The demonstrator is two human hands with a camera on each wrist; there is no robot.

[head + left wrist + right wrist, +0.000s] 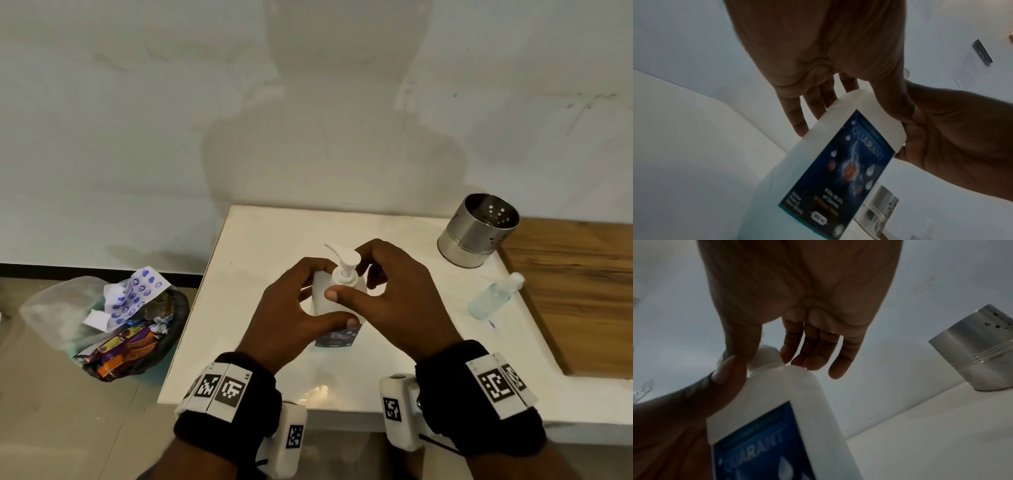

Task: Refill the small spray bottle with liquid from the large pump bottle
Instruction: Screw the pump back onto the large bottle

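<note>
The large white pump bottle [337,336] with a blue label stands upright in the middle of the white table [260,240]. My left hand [318,308] grips its body, thumb across the front and fingers behind. My right hand [349,274] pinches the white pump collar [766,356] at the neck, thumb in front, fingers curved behind the pump head [344,262]. The small clear spray bottle [493,297] lies tilted on the table to the right, cap on, apart from both hands. In the left wrist view the bottle's label [838,162] fills the middle.
A perforated steel cup [479,230] stands at the table's back right. A wooden surface [582,291] adjoins the table on the right. On the floor to the left sits a bin [130,329] full of wrappers. A white wall runs behind the table.
</note>
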